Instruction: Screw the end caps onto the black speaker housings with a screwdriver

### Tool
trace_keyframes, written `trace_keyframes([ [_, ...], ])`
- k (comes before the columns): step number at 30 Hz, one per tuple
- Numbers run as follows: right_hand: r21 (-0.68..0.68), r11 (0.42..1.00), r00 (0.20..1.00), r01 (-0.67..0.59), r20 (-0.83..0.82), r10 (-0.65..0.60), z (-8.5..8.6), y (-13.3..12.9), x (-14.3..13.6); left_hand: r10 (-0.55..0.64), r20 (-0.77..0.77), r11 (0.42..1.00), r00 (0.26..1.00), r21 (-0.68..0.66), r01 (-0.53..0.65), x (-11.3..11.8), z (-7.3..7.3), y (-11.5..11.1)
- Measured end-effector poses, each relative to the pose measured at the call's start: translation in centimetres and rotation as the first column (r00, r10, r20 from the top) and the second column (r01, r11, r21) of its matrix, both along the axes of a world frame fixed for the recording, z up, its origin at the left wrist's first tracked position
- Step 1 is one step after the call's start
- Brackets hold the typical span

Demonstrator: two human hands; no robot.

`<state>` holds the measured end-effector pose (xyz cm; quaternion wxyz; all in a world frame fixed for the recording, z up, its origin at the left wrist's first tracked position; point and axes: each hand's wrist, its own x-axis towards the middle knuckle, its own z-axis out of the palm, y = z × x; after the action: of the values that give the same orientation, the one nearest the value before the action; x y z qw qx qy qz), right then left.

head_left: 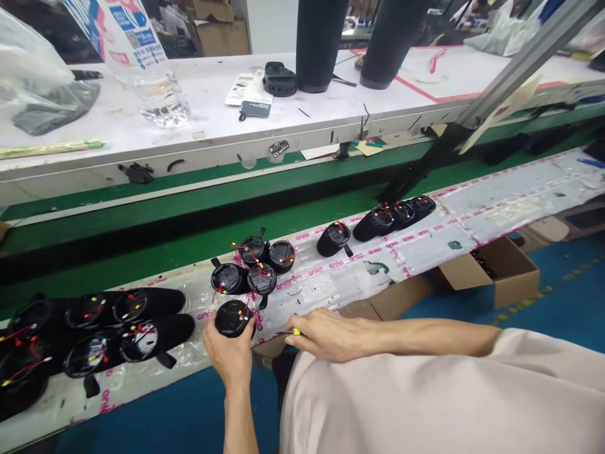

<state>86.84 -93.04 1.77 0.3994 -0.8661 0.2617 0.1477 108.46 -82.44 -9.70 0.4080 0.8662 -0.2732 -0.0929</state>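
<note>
My left hand (pixel 230 353) is wrapped round a black cylinder (pixel 232 317) that stands on the taped bench ledge (pixel 326 284), with red wires on its open top. To its right, my right hand (pixel 314 334) is closed on a thin tool (pixel 295 331) with a yellow part and a dark tip pointing left. Just behind the held cylinder is a cluster of similar black cylinders (pixel 261 278) with red wires and black straps. One more cylinder (pixel 334 238) stands apart, further right.
Several black cylinders (pixel 137 305) crowd the left end of the ledge; a row of others (pixel 380 221) is at the right. A white shelf (pixel 198 135) holds a bottle (pixel 163 101). A metal post (pixel 515 69) slants up at right. An open carton (pixel 515 280) sits below.
</note>
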Motion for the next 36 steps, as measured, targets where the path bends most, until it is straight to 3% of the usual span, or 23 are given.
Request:
trace_keyframes([
  [11, 0.039, 0.999, 1.000, 0.017, -0.017, -0.016, -1.4, 0.2, -0.7, -0.027, 0.086, 0.993, 0.996, -0.113, 0.037, -0.2, -3.1, -1.7],
  [15, 0.045, 0.998, 0.999, 0.035, -0.041, -0.033, -1.3, 0.1, -0.5, -0.079, 0.155, 0.992, 0.985, -0.086, 0.093, -1.6, -3.8, -0.5],
  [19, 0.055, 0.998, 0.999, 0.035, -0.043, -0.033, -1.5, 0.0, -0.3, -0.104, 0.194, 0.991, 0.975, -0.064, 0.118, -0.7, -2.9, 1.7],
  [21, 0.058, 0.998, 0.999, 0.039, -0.032, -0.037, -1.7, -0.1, -0.3, 0.013, 0.225, 0.997, 0.974, -0.081, 0.005, 1.7, -1.7, 2.9],
  [24, 0.059, 0.997, 0.999, 0.044, -0.027, -0.042, -1.9, -0.1, -0.3, 0.341, 0.274, 0.940, 0.899, -0.125, -0.318, 6.9, -0.4, 4.2],
  [28, 0.060, 0.997, 0.999, 0.039, -0.016, -0.038, -2.2, 0.3, -0.2, 0.442, 0.173, 0.895, 0.880, -0.022, -0.445, 12.0, -0.6, 3.7],
  [32, 0.062, 0.998, 0.999, 0.033, -0.002, -0.032, -2.5, 0.8, -0.3, 0.518, 0.075, 0.854, 0.852, 0.014, -0.520, 12.5, -1.1, 3.3],
  [36, 0.049, 0.998, 0.999, 0.033, -0.002, -0.033, -2.0, 0.9, -0.4, 0.600, 0.005, 0.800, 0.800, -0.024, -0.600, 10.8, 0.9, 6.3],
])
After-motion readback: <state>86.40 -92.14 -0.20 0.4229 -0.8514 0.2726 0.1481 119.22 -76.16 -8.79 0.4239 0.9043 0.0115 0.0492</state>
